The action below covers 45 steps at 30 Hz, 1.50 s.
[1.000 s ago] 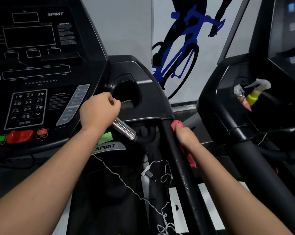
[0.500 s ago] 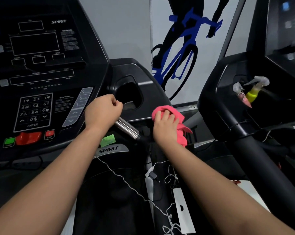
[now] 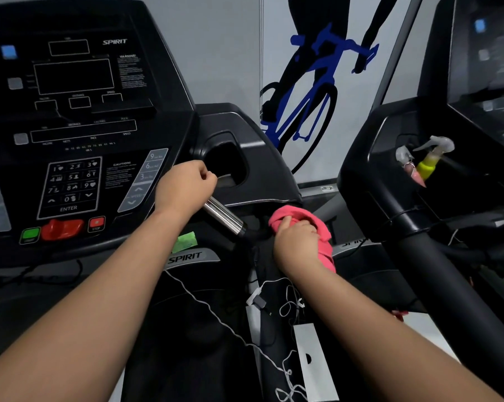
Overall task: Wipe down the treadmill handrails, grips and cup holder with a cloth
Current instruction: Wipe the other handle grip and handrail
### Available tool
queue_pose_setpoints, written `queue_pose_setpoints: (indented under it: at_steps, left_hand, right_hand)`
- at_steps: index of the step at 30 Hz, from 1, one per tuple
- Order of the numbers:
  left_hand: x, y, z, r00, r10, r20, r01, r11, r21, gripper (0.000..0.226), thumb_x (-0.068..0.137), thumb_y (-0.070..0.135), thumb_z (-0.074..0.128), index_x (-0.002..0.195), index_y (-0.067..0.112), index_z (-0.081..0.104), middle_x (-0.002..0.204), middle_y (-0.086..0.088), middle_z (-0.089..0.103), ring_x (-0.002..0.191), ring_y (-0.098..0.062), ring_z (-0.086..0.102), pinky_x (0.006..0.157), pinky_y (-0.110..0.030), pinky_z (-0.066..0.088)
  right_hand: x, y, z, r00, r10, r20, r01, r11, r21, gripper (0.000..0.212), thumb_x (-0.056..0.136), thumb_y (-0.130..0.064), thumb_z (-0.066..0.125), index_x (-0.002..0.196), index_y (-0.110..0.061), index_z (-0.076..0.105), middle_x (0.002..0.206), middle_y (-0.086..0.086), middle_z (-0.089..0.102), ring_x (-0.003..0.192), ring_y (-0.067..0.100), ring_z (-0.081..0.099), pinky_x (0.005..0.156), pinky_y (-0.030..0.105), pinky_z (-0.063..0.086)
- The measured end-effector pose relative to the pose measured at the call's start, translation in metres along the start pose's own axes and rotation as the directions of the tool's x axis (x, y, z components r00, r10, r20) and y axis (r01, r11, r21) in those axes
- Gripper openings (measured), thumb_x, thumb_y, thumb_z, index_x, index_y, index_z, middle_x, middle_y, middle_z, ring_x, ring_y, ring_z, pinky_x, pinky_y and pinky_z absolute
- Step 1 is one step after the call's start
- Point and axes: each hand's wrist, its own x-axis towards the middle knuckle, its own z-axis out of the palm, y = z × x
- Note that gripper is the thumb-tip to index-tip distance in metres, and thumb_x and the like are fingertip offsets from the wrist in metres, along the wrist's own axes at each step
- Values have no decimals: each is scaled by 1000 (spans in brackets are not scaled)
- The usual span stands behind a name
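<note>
The person's left hand (image 3: 184, 188) is closed round the upper end of the chrome grip (image 3: 224, 217), just below the cup holder (image 3: 227, 166). Their right hand (image 3: 298, 242) curls around a bunched pink cloth (image 3: 317, 224), pressing it against the treadmill (image 3: 274, 181) right under the holder's housing, near the grip's lower end. Two spray bottles (image 3: 429, 162) stand in the neighbouring machine (image 3: 375, 175).

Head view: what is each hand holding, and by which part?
Left hand grips the chrome grip bar at its upper end. Right hand clutches the pink cloth by its bunched middle.
</note>
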Motion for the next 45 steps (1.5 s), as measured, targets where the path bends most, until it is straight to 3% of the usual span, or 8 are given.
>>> queue_pose_setpoints:
  at_steps: [5, 10, 20, 26, 30, 35, 41, 45]
  left_hand:
    - [1, -1, 0, 1000, 8, 4, -8, 1000, 3, 23, 90, 28, 47, 83, 14, 64, 74, -1, 63, 72, -21, 56, 54, -28, 36]
    - [2, -1, -1, 1000, 19, 11, -19, 1000, -10, 23, 90, 27, 47, 83, 13, 63, 73, -2, 63, 70, -21, 58, 52, -25, 37]
    - [0, -2, -2, 1000, 18, 20, -17, 1000, -23, 22, 89, 26, 47, 84, 13, 64, 75, -2, 62, 71, -20, 54, 50, -23, 33]
    - [0, -2, -1, 999, 25, 20, -25, 999, -29, 23, 89, 26, 47, 84, 12, 64, 77, -5, 63, 72, -22, 55, 52, -27, 36]
    - [1, -1, 1, 1000, 23, -9, -23, 1000, 1, 25, 89, 28, 47, 84, 11, 65, 79, -6, 64, 75, -25, 56, 60, -30, 39]
    - [0, 0, 4, 999, 11, -46, -11, 1000, 5, 25, 88, 28, 47, 81, 10, 64, 73, -5, 63, 70, -25, 56, 55, -30, 38]
    - [0, 0, 7, 996, 4, -84, -3, 1000, 11, 26, 87, 28, 47, 77, 11, 63, 68, -4, 61, 65, -24, 56, 52, -29, 38]
    - [0, 1, 8, 995, 2, -99, 0, 1000, 21, 26, 86, 27, 47, 73, 10, 61, 65, -6, 61, 61, -24, 54, 49, -27, 35]
  right_hand:
    - [33, -3, -18, 995, 64, 73, -71, 993, 90, 60, 94, -6, 43, 145, 8, 14, 152, 24, 19, 125, 45, 42, 89, 52, 48]
    - [43, -5, -5, 952, 281, -119, -106, 669, 736, 32, 90, -13, 46, 121, -5, 50, 120, 21, 52, 108, 34, 52, 87, 43, 44]
    - [12, 2, 17, 993, -11, 115, 35, 978, -205, 70, 89, 1, 48, 144, 11, 6, 152, 28, 6, 127, 46, 40, 82, 50, 53]
    - [19, 18, -5, 997, -25, 77, 9, 979, 203, 68, 99, -27, 39, 141, 16, 8, 146, 29, 29, 123, 42, 47, 92, 48, 47]
    - [30, 58, -7, 983, -113, 146, -87, 414, 906, 47, 94, -42, 47, 120, -4, 55, 120, 14, 63, 101, 22, 62, 83, 26, 46]
    - [22, 76, 29, 906, -180, 384, -423, -318, 849, 40, 99, -40, 38, 83, -11, 60, 57, 0, 69, 48, 6, 64, 50, 17, 48]
    - [3, 83, 61, 785, -361, 504, -619, -434, 654, 56, 90, -41, 52, 47, -7, 65, 49, 6, 61, 41, 16, 60, 42, 15, 46]
    - [1, 89, 37, 866, -42, 499, -499, -162, 852, 33, 101, -21, 37, 75, -13, 57, 47, -2, 63, 63, 21, 61, 69, 32, 50]
